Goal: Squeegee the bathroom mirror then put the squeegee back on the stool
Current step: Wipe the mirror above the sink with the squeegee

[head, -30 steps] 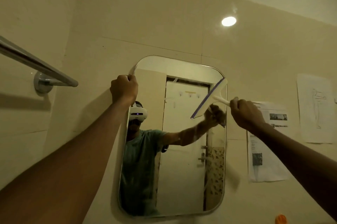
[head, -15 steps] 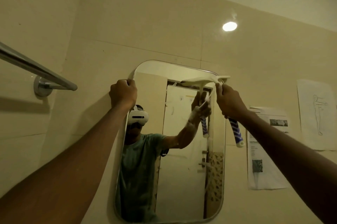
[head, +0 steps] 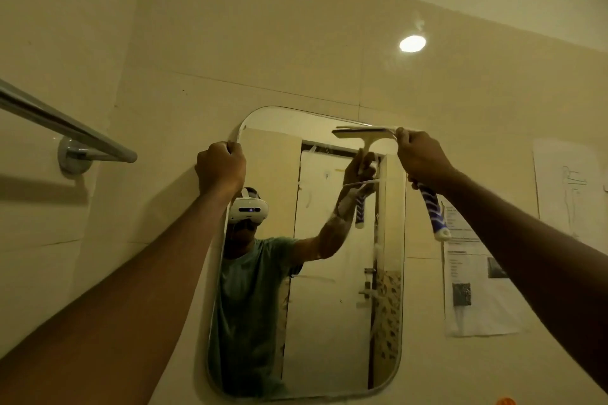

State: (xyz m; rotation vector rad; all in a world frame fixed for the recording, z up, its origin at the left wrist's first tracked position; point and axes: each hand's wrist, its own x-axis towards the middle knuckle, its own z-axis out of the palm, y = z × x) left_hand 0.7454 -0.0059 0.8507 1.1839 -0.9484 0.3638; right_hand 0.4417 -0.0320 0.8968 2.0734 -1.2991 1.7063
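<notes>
A rounded rectangular mirror hangs on the beige tiled wall. My left hand is closed around the mirror's upper left edge. My right hand grips a squeegee with a blue and white handle that points down. Its blade lies level against the glass at the mirror's top right edge, partly hidden by my hand. The mirror reflects the person, the squeegee and a white door. The stool is out of view.
A chrome towel rail juts from the wall at the upper left. Printed paper sheets are stuck to the wall right of the mirror. A bright light spot shows on the tiles above. Something orange peeks in at the bottom right.
The squeegee turned from a slanted hold to blade level at the mirror's top, handle down. My right hand rose to the top right corner. My left hand stayed on the mirror's edge.
</notes>
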